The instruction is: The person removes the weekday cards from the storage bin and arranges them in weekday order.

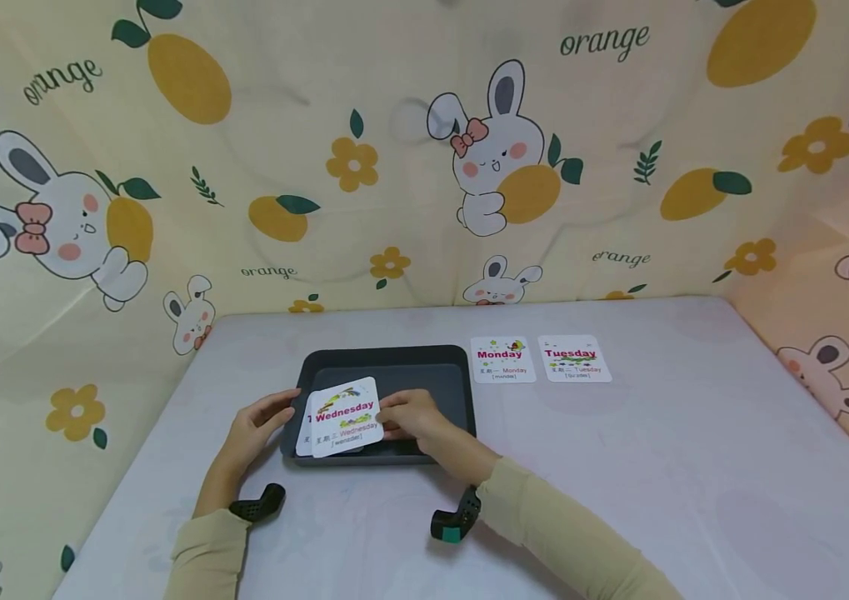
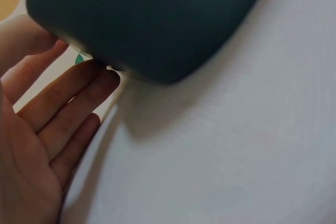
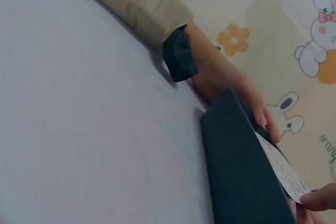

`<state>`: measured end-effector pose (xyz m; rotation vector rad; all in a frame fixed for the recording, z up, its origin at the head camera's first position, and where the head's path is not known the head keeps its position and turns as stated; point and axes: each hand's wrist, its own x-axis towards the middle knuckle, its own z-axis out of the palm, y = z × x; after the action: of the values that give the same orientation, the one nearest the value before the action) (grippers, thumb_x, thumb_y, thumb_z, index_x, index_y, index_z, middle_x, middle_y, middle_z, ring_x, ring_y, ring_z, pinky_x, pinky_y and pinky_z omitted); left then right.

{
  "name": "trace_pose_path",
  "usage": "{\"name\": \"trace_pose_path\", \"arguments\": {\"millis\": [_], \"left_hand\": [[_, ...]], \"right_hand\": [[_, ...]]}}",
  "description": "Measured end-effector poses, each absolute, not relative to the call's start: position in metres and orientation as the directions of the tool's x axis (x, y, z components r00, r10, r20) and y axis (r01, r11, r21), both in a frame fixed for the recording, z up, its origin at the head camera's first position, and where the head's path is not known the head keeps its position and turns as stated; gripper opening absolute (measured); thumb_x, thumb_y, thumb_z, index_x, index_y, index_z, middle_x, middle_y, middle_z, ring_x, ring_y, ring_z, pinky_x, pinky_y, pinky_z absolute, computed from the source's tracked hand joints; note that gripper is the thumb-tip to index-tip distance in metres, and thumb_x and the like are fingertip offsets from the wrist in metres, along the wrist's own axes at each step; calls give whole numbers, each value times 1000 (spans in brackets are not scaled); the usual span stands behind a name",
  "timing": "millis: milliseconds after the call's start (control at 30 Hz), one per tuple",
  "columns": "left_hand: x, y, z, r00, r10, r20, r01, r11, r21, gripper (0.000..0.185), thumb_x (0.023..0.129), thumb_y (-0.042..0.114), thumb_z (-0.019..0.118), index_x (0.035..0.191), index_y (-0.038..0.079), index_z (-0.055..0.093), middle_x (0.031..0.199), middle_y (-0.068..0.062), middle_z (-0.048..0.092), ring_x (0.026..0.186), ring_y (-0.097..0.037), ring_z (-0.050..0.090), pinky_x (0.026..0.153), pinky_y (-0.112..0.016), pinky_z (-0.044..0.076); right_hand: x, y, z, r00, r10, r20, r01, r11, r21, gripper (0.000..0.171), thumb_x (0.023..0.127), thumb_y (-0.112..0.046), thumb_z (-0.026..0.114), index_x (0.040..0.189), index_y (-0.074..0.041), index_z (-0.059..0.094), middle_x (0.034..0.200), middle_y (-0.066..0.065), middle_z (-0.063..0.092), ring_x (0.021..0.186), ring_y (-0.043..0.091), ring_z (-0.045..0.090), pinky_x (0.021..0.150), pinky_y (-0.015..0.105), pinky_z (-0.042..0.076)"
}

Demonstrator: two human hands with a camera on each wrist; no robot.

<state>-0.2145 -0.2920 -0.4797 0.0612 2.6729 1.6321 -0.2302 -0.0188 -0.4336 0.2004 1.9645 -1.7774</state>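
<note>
My right hand (image 1: 418,419) pinches the right edge of a white Wednesday card (image 1: 345,417) over the dark grey tray (image 1: 461,400). In the right wrist view, thumb and fingers grip the card (image 3: 283,169) at its near corner, just above the tray wall (image 3: 236,177). Under the Wednesday card, another card (image 1: 303,437) shows only its left edge; the rest is hidden. At the tray's left side, my left hand (image 1: 250,429) touches the rim with extended fingertips. The left wrist view shows those fingers (image 2: 79,98) straight against the tray's outer wall (image 2: 142,24).
A Monday card (image 1: 503,360) and a Tuesday card (image 1: 575,358) lie side by side on the white table (image 1: 619,467), right of the tray. Behind the table hangs a cloth (image 1: 409,167) printed with rabbits and oranges. Each wrist wears a black camera (image 1: 259,504).
</note>
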Motion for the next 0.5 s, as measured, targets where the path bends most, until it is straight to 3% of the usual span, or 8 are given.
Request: {"name": "trace_pose_path", "arguments": {"millis": [500], "left_hand": [[-215, -292, -481, -999, 40, 25, 40, 454, 890, 43, 97, 28, 58, 135, 9, 55, 144, -15, 52, 105, 25, 46, 91, 0, 39]], "right_hand": [[-226, -1, -428, -891, -237, -388, 366, 132, -921, 23, 85, -4, 66, 107, 3, 66, 96, 15, 72, 65, 9, 65, 59, 18, 56]]}}
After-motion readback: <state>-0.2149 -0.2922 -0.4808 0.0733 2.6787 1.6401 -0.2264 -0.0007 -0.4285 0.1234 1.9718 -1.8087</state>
